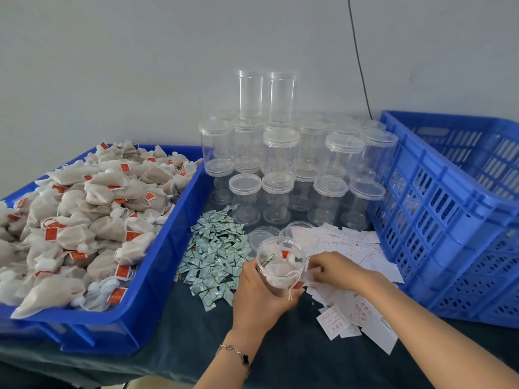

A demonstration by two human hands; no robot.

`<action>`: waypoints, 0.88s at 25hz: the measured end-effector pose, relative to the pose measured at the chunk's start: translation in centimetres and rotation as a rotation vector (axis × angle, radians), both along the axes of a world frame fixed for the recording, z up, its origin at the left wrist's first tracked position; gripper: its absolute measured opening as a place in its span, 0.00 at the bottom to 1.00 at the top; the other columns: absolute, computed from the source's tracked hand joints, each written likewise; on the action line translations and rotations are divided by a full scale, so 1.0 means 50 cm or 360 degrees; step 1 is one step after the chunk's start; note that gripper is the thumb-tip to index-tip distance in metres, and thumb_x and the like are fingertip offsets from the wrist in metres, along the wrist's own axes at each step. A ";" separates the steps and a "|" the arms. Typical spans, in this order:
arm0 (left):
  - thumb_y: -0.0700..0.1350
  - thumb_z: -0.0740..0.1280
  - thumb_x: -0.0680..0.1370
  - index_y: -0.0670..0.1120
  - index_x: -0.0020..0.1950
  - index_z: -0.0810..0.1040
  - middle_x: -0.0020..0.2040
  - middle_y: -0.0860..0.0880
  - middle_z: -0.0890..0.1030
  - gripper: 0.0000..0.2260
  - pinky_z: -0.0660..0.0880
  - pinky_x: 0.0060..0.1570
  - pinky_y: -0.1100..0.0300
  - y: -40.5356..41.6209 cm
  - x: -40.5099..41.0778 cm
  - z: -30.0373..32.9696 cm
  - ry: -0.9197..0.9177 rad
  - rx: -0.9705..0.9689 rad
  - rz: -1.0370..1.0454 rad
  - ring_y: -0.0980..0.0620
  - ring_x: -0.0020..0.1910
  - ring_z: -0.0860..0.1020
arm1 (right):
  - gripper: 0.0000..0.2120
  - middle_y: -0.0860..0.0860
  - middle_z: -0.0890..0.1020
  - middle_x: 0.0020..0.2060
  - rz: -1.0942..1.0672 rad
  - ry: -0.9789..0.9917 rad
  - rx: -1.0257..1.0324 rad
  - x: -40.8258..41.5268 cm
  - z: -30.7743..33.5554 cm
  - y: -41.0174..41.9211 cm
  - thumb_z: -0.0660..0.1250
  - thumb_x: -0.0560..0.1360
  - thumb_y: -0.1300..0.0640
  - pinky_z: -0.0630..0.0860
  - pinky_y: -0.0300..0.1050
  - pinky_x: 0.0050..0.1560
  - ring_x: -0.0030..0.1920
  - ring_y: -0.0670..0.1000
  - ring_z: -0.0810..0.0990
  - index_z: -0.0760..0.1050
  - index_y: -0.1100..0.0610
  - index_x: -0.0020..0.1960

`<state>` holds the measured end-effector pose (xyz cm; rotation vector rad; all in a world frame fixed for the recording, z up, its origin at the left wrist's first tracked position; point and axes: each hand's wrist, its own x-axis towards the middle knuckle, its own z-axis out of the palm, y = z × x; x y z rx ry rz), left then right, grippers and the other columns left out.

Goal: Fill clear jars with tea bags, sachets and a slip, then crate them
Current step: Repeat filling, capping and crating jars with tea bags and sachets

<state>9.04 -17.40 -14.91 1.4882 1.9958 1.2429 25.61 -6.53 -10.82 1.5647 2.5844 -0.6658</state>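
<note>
Tabletop [174, 327], dark cloth. Blue crate [449, 220] stands beyond and to the outer side of the right fingers, tilted, nothing seen inside it from here. Blue tray [157, 276], heaped with tea bags [84, 220], lies well out past the left fingers.

Stock of empty lidded jars [280, 169] is stacked straight ahead of both hands, against the wall. Green sachets [216, 254] are spread just beyond the left fingers; white slips [351, 254] are scattered under and around the right fingers. Two loose lids [261, 237] lie just behind the jar in hand.

Left hand [258, 293]: fingers wrapped round the open jar [280, 265], holding it tilted, mouth toward the camera. Inside: tea bags and one green sachet; a string with a red tag hangs over the rim.

Right hand [334, 269]: fingers curled, pinching at one slip [311, 273] right beside the jar; pinch looks closed but whether a single slip is held cannot be told.

Step in hand, by my reading: slip into jar.
- Separate one slip only; the pile is overlapping, so doubles are likely.
- Slide it down between wall and bags, print outward.
- Tuck the hanging string inside before lidding, or the lid may trap it.
- Keep the jar tilted no further, or the contents may spill.
</note>
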 end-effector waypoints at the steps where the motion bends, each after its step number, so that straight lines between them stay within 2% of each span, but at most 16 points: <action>1: 0.61 0.77 0.59 0.47 0.64 0.64 0.55 0.55 0.70 0.40 0.75 0.49 0.58 0.000 -0.001 -0.001 0.0000 -0.0007 -0.0001 0.54 0.56 0.74 | 0.05 0.51 0.81 0.48 -0.0038 0.0046 0.0043 0.000 0.009 -0.004 0.63 0.76 0.58 0.74 0.43 0.46 0.48 0.51 0.78 0.78 0.54 0.49; 2: 0.62 0.77 0.59 0.47 0.64 0.64 0.56 0.55 0.70 0.41 0.75 0.49 0.59 0.001 -0.001 -0.002 0.0002 -0.0012 0.0001 0.54 0.56 0.74 | 0.06 0.52 0.81 0.47 -0.0121 0.0131 0.0144 0.000 0.020 -0.005 0.62 0.77 0.58 0.75 0.45 0.47 0.47 0.51 0.78 0.78 0.55 0.48; 4: 0.62 0.77 0.59 0.48 0.64 0.63 0.56 0.55 0.70 0.41 0.74 0.50 0.60 0.001 -0.002 -0.003 -0.0003 -0.0026 0.0001 0.54 0.57 0.74 | 0.08 0.53 0.81 0.46 -0.0334 0.0566 0.0550 -0.008 0.048 -0.015 0.62 0.78 0.59 0.76 0.48 0.48 0.46 0.53 0.79 0.80 0.58 0.49; 6: 0.62 0.77 0.58 0.49 0.63 0.63 0.56 0.55 0.71 0.41 0.74 0.50 0.60 0.001 -0.001 -0.005 -0.0026 -0.0037 -0.0003 0.54 0.56 0.74 | 0.08 0.48 0.81 0.45 -0.0164 0.0979 0.1024 -0.024 0.082 -0.051 0.64 0.77 0.60 0.75 0.43 0.46 0.46 0.49 0.77 0.82 0.56 0.53; 7: 0.63 0.76 0.58 0.49 0.63 0.63 0.55 0.56 0.71 0.41 0.73 0.49 0.61 0.001 -0.002 -0.006 -0.0038 -0.0037 -0.0005 0.55 0.56 0.73 | 0.09 0.45 0.81 0.44 0.0087 0.0900 0.1191 -0.031 0.095 -0.074 0.64 0.77 0.59 0.74 0.41 0.46 0.46 0.47 0.76 0.82 0.54 0.53; 8: 0.63 0.75 0.58 0.49 0.63 0.63 0.54 0.56 0.70 0.40 0.73 0.48 0.62 0.001 -0.002 -0.008 -0.0046 -0.0029 -0.0009 0.55 0.55 0.73 | 0.11 0.43 0.81 0.44 0.0369 0.0687 0.1261 -0.035 0.096 -0.096 0.61 0.77 0.56 0.74 0.41 0.47 0.47 0.47 0.74 0.82 0.51 0.52; 9: 0.63 0.75 0.58 0.50 0.63 0.63 0.54 0.56 0.70 0.40 0.72 0.46 0.63 0.002 -0.002 -0.010 -0.0048 -0.0021 -0.0016 0.55 0.54 0.73 | 0.15 0.40 0.81 0.45 0.0560 0.0465 0.1205 -0.037 0.092 -0.115 0.57 0.77 0.51 0.73 0.43 0.50 0.50 0.46 0.73 0.82 0.49 0.52; 10: 0.63 0.74 0.59 0.50 0.63 0.62 0.53 0.57 0.70 0.39 0.72 0.45 0.63 0.002 -0.002 -0.010 -0.0047 -0.0013 -0.0020 0.55 0.54 0.74 | 0.20 0.39 0.81 0.48 0.0610 0.0301 0.1055 -0.036 0.087 -0.125 0.51 0.78 0.45 0.70 0.44 0.56 0.54 0.45 0.70 0.81 0.48 0.52; 12: 0.63 0.75 0.59 0.50 0.62 0.63 0.53 0.56 0.71 0.38 0.72 0.45 0.63 0.002 -0.001 -0.008 -0.0064 -0.0012 -0.0023 0.56 0.53 0.74 | 0.26 0.37 0.80 0.53 0.0494 0.0291 0.0852 -0.029 0.084 -0.122 0.46 0.80 0.40 0.62 0.40 0.62 0.59 0.41 0.67 0.81 0.48 0.54; 15: 0.63 0.77 0.58 0.54 0.59 0.64 0.52 0.58 0.74 0.36 0.73 0.43 0.67 -0.001 0.003 0.011 -0.0173 0.0010 -0.0025 0.60 0.51 0.76 | 0.14 0.39 0.80 0.50 0.0271 0.0574 0.0807 -0.031 0.096 -0.115 0.57 0.80 0.48 0.66 0.37 0.57 0.54 0.40 0.70 0.81 0.50 0.54; 18: 0.64 0.77 0.55 0.58 0.60 0.63 0.54 0.60 0.73 0.39 0.77 0.46 0.65 0.010 0.024 0.072 -0.0264 0.0188 -0.0081 0.61 0.52 0.77 | 0.09 0.40 0.77 0.42 0.0224 0.0731 0.0852 -0.010 0.148 -0.124 0.63 0.79 0.53 0.67 0.36 0.49 0.46 0.42 0.72 0.81 0.54 0.48; 21: 0.60 0.80 0.57 0.51 0.65 0.65 0.58 0.56 0.69 0.42 0.75 0.47 0.71 0.045 0.069 0.182 -0.0230 0.0551 -0.0268 0.61 0.57 0.73 | 0.08 0.40 0.74 0.41 0.0259 0.0882 0.0859 0.053 0.257 -0.135 0.65 0.77 0.54 0.69 0.34 0.43 0.40 0.43 0.75 0.79 0.55 0.43; 22: 0.59 0.80 0.57 0.50 0.66 0.65 0.59 0.55 0.67 0.43 0.75 0.49 0.69 0.058 0.092 0.229 -0.0244 0.0686 -0.0362 0.59 0.58 0.72 | 0.08 0.39 0.74 0.43 0.0287 0.0881 0.0862 0.086 0.303 -0.138 0.65 0.76 0.51 0.71 0.33 0.44 0.41 0.43 0.76 0.79 0.53 0.43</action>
